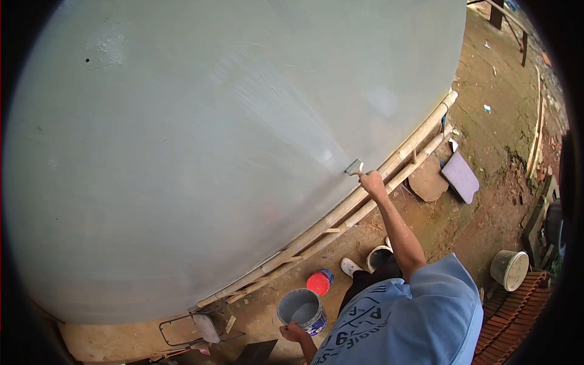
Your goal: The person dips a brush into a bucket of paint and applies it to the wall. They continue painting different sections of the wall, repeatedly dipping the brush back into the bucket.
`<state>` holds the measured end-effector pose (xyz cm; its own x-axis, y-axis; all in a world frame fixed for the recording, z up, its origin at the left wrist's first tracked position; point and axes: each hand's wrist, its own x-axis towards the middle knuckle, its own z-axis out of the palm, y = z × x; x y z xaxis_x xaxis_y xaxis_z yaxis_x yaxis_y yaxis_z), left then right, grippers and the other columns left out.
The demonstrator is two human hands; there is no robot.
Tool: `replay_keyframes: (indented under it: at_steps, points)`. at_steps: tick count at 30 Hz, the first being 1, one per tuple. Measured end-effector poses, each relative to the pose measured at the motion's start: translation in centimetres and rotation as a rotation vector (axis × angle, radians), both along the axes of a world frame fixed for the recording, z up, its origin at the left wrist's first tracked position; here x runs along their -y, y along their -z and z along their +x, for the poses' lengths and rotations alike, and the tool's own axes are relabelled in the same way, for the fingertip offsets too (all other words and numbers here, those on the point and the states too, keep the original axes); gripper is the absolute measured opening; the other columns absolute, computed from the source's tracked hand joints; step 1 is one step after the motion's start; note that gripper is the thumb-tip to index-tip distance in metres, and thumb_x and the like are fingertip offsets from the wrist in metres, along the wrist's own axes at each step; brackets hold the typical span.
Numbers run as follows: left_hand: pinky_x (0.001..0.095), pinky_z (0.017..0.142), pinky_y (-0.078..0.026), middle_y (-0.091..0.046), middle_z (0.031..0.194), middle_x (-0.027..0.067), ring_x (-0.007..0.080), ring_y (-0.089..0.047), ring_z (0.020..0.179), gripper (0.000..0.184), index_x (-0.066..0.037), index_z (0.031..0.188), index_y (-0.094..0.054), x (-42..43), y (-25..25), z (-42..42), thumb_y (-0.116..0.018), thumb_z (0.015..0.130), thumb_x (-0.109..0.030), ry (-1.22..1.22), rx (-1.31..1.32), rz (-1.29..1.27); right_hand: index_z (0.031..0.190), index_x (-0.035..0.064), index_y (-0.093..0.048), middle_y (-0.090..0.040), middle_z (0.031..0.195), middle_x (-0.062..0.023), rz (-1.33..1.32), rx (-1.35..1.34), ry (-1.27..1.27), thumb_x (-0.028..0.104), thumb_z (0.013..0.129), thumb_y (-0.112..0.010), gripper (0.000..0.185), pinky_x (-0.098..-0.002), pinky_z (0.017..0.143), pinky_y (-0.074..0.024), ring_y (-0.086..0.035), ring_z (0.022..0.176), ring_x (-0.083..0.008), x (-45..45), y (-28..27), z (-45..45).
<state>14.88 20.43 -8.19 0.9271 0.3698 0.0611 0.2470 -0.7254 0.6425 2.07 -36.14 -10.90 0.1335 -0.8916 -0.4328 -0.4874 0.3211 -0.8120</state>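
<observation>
A large, curved grey surface point(182, 152) fills most of the view, with a lighter, wet-looking streak running down towards my right hand point(372, 182). That hand is closed around the handle of a paintbrush point(353, 167), whose head lies against the lower right part of the surface. Down at the bottom, my left hand point(294, 333) grips the near side of a paint bucket point(319, 323). The bucket is grey inside and has a dark blue printed outside; how much paint it holds I cannot tell.
Bamboo poles point(359, 198) run along the surface's lower edge. A red-topped tub point(319, 282), another bucket point(379, 258) and a pale pail point(510, 270) stand on the ground. Further right lie a purple board point(460, 176) and stacked roof tiles point(511, 316). A metal-framed chair point(205, 328) is at lower left.
</observation>
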Motion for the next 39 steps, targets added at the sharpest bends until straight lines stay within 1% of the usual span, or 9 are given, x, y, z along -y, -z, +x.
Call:
replay_keyframes:
  at_steps: [7, 15, 18, 25, 26, 29, 34, 38, 39]
  points:
    - [0.0440, 0.054, -0.035, -0.040, 0.061, 0.0076, 0.0259, -0.039, 0.056, 0.024, -0.002, 0.061, -0.038, 5.4, 0.6, 1.8, -0.060, 0.051, -0.002, 0.099, -0.009, -0.221, 0.081, -0.0031, -0.068, -0.049, 0.056, -0.0024, -0.078, 0.352, -0.046, 0.037, 0.095, -0.055, 0.044, -0.0317, 0.050, -0.0360, -0.044, 0.053, -0.0112, -2.3, -23.2, -3.9]
    - [0.0388, 0.054, -0.035, -0.035, 0.064, 0.0030, 0.0202, -0.036, 0.059, 0.026, -0.003, 0.062, -0.034, 9.2, 0.1, 3.0, -0.059, 0.053, 0.000, 0.246, 0.016, -0.398, 0.079, 0.0037, -0.059, -0.040, 0.057, 0.0051, -0.443, 0.836, -0.229, 0.040, 0.099, -0.051, 0.043, -0.0259, 0.049, -0.0279, -0.033, 0.054, -0.0052, -1.4, -37.4, -3.1]
    - [0.0381, 0.053, -0.034, -0.034, 0.064, 0.0020, 0.0196, -0.035, 0.058, 0.028, -0.004, 0.062, -0.033, 8.5, 0.3, 3.1, -0.059, 0.053, 0.000, 0.238, 0.042, -0.348, 0.080, 0.0050, -0.055, -0.041, 0.062, 0.0038, -0.513, 0.833, -0.293, 0.042, 0.100, -0.048, 0.043, -0.0267, 0.053, -0.0315, -0.036, 0.059, -0.0070, 2.1, -29.4, 0.4]
    - [0.0378, 0.049, -0.032, -0.030, 0.065, 0.0011, 0.0184, -0.032, 0.057, 0.032, -0.005, 0.062, -0.032, 3.1, -0.2, 0.3, -0.060, 0.049, 0.003, 0.153, 0.043, -0.182, 0.097, 0.0027, -0.054, -0.044, 0.073, 0.0009, -0.239, 0.498, -0.262, 0.038, 0.102, -0.041, 0.038, -0.0293, 0.066, -0.0387, -0.040, 0.070, -0.0123, 2.1, 7.7, -1.7]
    - [0.0382, 0.049, -0.032, -0.031, 0.066, 0.0012, 0.0184, -0.032, 0.057, 0.033, -0.005, 0.062, -0.032, 2.4, -1.5, -1.0, -0.061, 0.049, 0.003, 0.140, 0.039, -0.141, 0.099, 0.0011, -0.055, -0.053, 0.080, -0.0094, -0.161, 0.397, -0.252, 0.040, 0.101, -0.041, 0.042, -0.0363, 0.072, -0.0415, -0.050, 0.078, -0.0237, 1.2, 11.5, -2.4]
    - [0.0391, 0.049, -0.033, -0.033, 0.066, 0.0015, 0.0187, -0.033, 0.058, 0.035, -0.004, 0.063, -0.032, 1.8, -3.8, -4.7, -0.062, 0.047, 0.003, 0.097, 0.061, -0.171, 0.103, -0.0017, -0.057, -0.063, 0.100, -0.0278, -0.007, 0.113, -0.214, 0.043, 0.099, -0.042, 0.047, -0.0488, 0.083, -0.0437, -0.059, 0.098, -0.0457, -0.2, 17.4, -4.1]
    - [0.0390, 0.050, -0.034, -0.032, 0.066, 0.0025, 0.0190, -0.034, 0.061, 0.036, -0.002, 0.065, -0.031, -3.2, -2.8, -8.5, -0.062, 0.046, 0.003, 0.029, 0.127, -0.332, 0.118, 0.0001, -0.063, -0.063, 0.117, -0.0282, 0.235, -0.169, -0.167, 0.039, 0.094, -0.049, 0.048, -0.0475, 0.097, -0.0465, -0.056, 0.118, -0.0424, -0.9, 18.3, -5.3]
    - [0.0401, 0.050, -0.033, -0.030, 0.067, 0.0019, 0.0195, -0.032, 0.060, 0.033, -0.002, 0.061, -0.032, -2.8, -3.2, -9.7, -0.061, 0.045, 0.001, -0.036, 0.072, -0.410, 0.099, -0.0049, -0.070, -0.067, 0.074, -0.0192, 0.374, -0.038, -0.063, 0.038, 0.088, -0.057, 0.046, -0.0398, 0.061, -0.0505, -0.065, 0.065, -0.0307, 0.7, 22.4, -4.2]
    - [0.0405, 0.050, -0.032, -0.030, 0.067, 0.0020, 0.0196, -0.032, 0.059, 0.032, -0.002, 0.060, -0.032, -2.9, -2.3, -9.6, -0.060, 0.045, 0.001, -0.040, 0.042, -0.350, 0.091, -0.0043, -0.070, -0.058, 0.062, -0.0101, 0.234, 0.112, -0.033, 0.035, 0.090, -0.056, 0.042, -0.0344, 0.051, -0.0435, -0.054, 0.052, -0.0200, 1.2, 22.8, -3.9]
